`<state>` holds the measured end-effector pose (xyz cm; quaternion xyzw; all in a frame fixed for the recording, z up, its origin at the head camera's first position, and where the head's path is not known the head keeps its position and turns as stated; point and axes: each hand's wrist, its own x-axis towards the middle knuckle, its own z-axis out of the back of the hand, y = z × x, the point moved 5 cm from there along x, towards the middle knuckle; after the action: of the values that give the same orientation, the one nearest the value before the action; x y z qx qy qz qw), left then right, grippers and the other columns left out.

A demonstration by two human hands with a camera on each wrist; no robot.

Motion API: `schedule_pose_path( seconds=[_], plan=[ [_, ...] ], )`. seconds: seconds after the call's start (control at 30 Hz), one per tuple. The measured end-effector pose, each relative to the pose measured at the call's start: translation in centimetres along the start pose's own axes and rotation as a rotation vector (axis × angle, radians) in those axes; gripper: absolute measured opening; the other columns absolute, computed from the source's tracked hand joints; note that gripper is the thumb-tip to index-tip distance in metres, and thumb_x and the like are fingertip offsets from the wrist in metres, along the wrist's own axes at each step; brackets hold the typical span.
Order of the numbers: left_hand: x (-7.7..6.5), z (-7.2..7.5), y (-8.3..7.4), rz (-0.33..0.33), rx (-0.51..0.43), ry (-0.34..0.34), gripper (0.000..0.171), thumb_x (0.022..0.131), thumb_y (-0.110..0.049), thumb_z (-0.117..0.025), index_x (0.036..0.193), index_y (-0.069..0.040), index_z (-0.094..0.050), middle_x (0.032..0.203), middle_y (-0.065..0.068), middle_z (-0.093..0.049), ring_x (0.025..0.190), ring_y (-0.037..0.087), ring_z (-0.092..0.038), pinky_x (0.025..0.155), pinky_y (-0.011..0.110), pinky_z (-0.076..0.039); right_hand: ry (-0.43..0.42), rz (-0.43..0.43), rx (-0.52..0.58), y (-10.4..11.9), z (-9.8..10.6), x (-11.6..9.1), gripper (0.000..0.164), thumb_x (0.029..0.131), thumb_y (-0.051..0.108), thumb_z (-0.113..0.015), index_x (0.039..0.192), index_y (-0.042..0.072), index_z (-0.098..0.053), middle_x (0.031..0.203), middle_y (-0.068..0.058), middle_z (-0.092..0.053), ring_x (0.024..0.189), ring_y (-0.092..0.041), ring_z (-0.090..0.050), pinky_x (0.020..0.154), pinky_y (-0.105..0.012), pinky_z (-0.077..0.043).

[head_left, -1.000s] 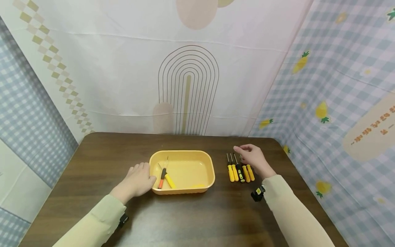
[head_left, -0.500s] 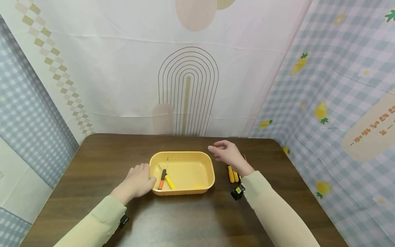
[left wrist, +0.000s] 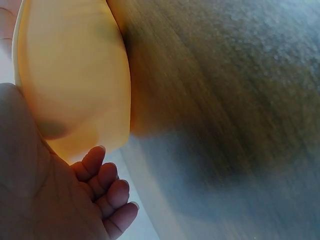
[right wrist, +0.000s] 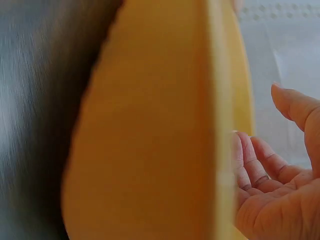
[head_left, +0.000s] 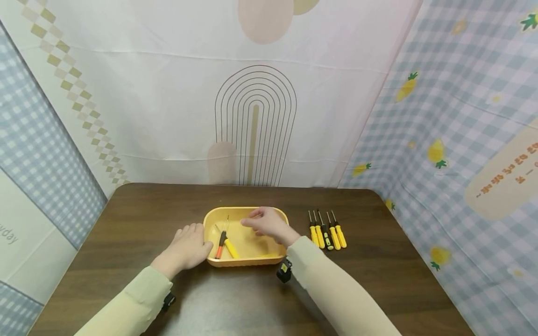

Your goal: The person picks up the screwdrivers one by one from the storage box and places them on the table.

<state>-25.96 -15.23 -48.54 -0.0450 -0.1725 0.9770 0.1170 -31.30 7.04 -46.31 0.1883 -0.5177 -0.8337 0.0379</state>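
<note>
Here was the tray [head_left: 248,262], yellow and wide, sitting upright on the brown surface [head_left: 235,303], and the left hand [head_left: 188,247] had it by the left end, fingers bent in around the corner, the thumb at the rim. Over on the other side, the right hand [head_left: 269,225] hung above the right half of the tray, its fingers loosely spread and gripping nothing, the thumb well apart from them in the right wrist view. Down inside, at the left, lay two tools: a red-and-black screwdriver [head_left: 221,240] crossing a yellow screwdriver [head_left: 231,248], both blades aimed toward the far side. Something yellow [head_left: 268,255] showed low by the near wall, too little of it to name. And out to the right, apart from the tray, five screwdrivers [head_left: 327,238] lined up side by side, blades pointing away, four with yellow handles and a black-and-green one in the middle! Behind it all hung a white cloth [head_left: 176,102] with arched lines, checked cloth [head_left: 441,112] to its right.
</note>
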Motion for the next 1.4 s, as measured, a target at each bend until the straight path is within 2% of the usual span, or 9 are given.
schedule_pose_path(
  seconds=[0.1, 0.17, 0.33, 0.43, 0.67, 0.8, 1.0, 1.23, 1.4],
  plan=[
    [0.0, 0.0, 0.2, 0.001, -0.006, -0.002, 0.042, 0.089, -0.032, -0.051, 0.109, 0.004, -0.049, 0.093, 0.010, -0.047, 0.088, 0.028, -0.044, 0.077, 0.045, -0.034, 0.024, -0.004, -0.040, 0.0, -2.1, 0.4, 0.042, 0.080, 0.033, -0.078, 0.107, 0.004, -0.063, 0.097, -0.007, -0.061, 0.086, -0.027, -0.063, 0.073, -0.038, -0.054],
    [-0.1, 0.0, 0.3, 0.001, -0.011, -0.003, 0.043, 0.090, -0.032, -0.051, 0.111, 0.005, -0.048, 0.095, 0.010, -0.048, 0.089, 0.028, -0.045, 0.078, 0.045, -0.034, 0.034, -0.005, -0.070, 0.1, -3.2, 0.7, 0.037, 0.080, 0.032, -0.078, 0.098, 0.002, -0.066, 0.085, -0.004, -0.061, 0.074, -0.020, -0.061, 0.063, -0.032, -0.052],
    [0.0, 0.0, 0.3, 0.000, -0.016, -0.004, 0.045, 0.090, -0.033, -0.052, 0.113, 0.005, -0.048, 0.096, 0.010, -0.048, 0.090, 0.028, -0.045, 0.079, 0.046, -0.035, 0.052, -0.005, -0.137, 0.2, -5.3, 1.4, 0.033, 0.081, 0.032, -0.077, 0.079, 0.000, -0.071, 0.059, -0.001, -0.052, 0.050, -0.013, -0.044, 0.045, -0.025, -0.032],
    [0.2, -0.1, 0.2, -0.005, -0.011, -0.006, 0.045, 0.090, -0.034, -0.051, 0.112, 0.005, -0.049, 0.095, 0.010, -0.048, 0.089, 0.028, -0.045, 0.079, 0.046, -0.035, 0.050, -0.015, -0.165, 0.0, -6.1, 1.5, 0.032, 0.081, 0.031, -0.078, 0.073, 0.002, -0.070, 0.054, 0.002, -0.050, 0.046, -0.011, -0.042, 0.041, -0.024, -0.029],
    [0.2, -0.1, 0.0, 0.000, -0.003, -0.004, 0.045, 0.090, -0.034, -0.051, 0.112, 0.006, -0.049, 0.094, 0.010, -0.048, 0.089, 0.028, -0.046, 0.078, 0.045, -0.035, 0.050, -0.058, -0.205, -0.5, -6.9, 1.8, 0.042, 0.080, 0.032, -0.078, 0.055, 0.008, -0.055, 0.044, 0.004, -0.038, 0.039, -0.009, -0.030, 0.039, -0.025, -0.022],
    [0.2, -0.1, 0.0, 0.008, -0.005, -0.004, 0.044, 0.090, -0.034, -0.051, 0.110, 0.005, -0.049, 0.093, 0.009, -0.047, 0.088, 0.028, -0.046, 0.077, 0.045, -0.035, 0.041, -0.066, -0.216, -0.5, -7.1, 2.0, 0.040, 0.080, 0.031, -0.078, 0.055, 0.009, -0.056, 0.044, 0.004, -0.038, 0.039, -0.009, -0.031, 0.039, -0.025, -0.022],
    [0.3, -0.2, 0.2, 0.016, 0.004, -0.006, 0.044, 0.090, -0.035, -0.051, 0.110, 0.004, -0.049, 0.092, 0.009, -0.047, 0.088, 0.027, -0.045, 0.077, 0.044, -0.035, 0.028, -0.069, -0.199, -0.3, -7.1, 2.0, 0.022, 0.080, 0.026, -0.078, 0.068, 0.011, -0.067, 0.050, 0.003, -0.047, 0.044, -0.009, -0.041, 0.042, -0.024, -0.031],
    [0.2, -0.2, 0.1, 0.018, -0.002, -0.004, 0.045, 0.090, -0.034, -0.051, 0.112, 0.006, -0.048, 0.094, 0.010, -0.048, 0.089, 0.028, -0.045, 0.077, 0.044, -0.035, 0.015, -0.040, -0.158, -0.5, -7.0, 2.0, 0.020, 0.081, 0.020, -0.078, 0.068, 0.011, -0.064, 0.057, 0.003, -0.049, 0.049, -0.009, -0.043, 0.045, -0.022, -0.034],
    [0.1, -0.1, 0.1, 0.008, 0.004, -0.011, 0.045, 0.090, -0.034, -0.051, 0.111, 0.006, -0.048, 0.093, 0.010, -0.048, 0.088, 0.028, -0.045, 0.076, 0.044, -0.035, 0.012, -0.029, -0.101, -0.6, -6.6, 1.8, 0.017, 0.083, 0.019, -0.076, 0.075, 0.010, -0.063, 0.063, 0.001, -0.054, 0.052, -0.010, -0.046, 0.047, -0.023, -0.037]
  ],
)
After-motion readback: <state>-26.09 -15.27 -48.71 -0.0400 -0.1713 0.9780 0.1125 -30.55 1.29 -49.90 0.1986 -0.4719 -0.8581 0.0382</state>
